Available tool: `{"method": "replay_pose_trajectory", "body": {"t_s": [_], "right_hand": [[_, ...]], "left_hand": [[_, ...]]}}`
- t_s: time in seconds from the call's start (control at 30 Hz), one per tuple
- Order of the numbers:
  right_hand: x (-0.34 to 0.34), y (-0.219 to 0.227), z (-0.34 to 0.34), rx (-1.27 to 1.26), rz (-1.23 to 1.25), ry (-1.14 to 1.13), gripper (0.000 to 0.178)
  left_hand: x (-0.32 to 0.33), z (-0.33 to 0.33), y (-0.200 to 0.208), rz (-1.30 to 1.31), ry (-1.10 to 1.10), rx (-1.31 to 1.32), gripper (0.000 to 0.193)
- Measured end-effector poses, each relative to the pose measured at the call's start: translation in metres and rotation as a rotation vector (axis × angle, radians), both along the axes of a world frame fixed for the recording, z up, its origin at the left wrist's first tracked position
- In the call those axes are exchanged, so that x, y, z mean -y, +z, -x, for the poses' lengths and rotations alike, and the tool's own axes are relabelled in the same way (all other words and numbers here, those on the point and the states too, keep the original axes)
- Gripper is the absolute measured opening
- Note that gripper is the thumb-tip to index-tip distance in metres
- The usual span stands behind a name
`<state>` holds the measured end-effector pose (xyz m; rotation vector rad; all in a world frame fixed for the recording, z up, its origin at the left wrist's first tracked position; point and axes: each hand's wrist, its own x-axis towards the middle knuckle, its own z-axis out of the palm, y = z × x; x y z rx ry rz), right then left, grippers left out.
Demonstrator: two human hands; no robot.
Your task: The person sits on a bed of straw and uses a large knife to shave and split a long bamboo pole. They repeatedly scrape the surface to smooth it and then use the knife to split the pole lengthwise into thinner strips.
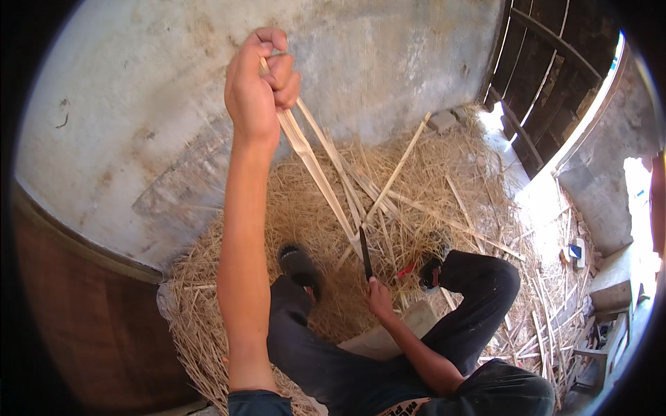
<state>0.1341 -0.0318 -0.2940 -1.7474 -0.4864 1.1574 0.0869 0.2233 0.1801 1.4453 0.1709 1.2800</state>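
Observation:
My left hand (pixel 258 93) is raised high in front of the wall, its fingers closed round the upper end of pale split bamboo strips (pixel 316 170). The strips slant down to the right. Low in the middle, my right hand (pixel 379 299) grips a knife (pixel 365 254) with a dark, narrow blade pointing upward. The blade's tip meets the lower part of the strips; whether it is inside the split cannot be made out. Another bamboo strip (pixel 406 163) leans across near the tip.
Shavings and loose strips (pixel 229 305) cover the floor round my feet. A stained wall (pixel 139 104) rises ahead, with a brick (pixel 442 121) at its foot. Dark wooden boards (pixel 555 76) stand at the far right. A pale block (pixel 388 333) lies between my legs.

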Motion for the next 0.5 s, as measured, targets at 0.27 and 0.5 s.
{"method": "replay_pose_trajectory", "body": {"t_s": [0.27, 0.5], "right_hand": [[-0.026, 0.132, -0.011, -0.050, -0.770, -0.433, 0.051], [-0.006, -0.044, 0.006, 0.544, -0.172, 0.176, 0.042]], "left_hand": [[0.003, -0.002, -0.002, 0.001, 0.095, 0.001, 0.016], [0.007, -0.008, 0.004, -0.016, 0.059, 0.012, 0.016]]}}
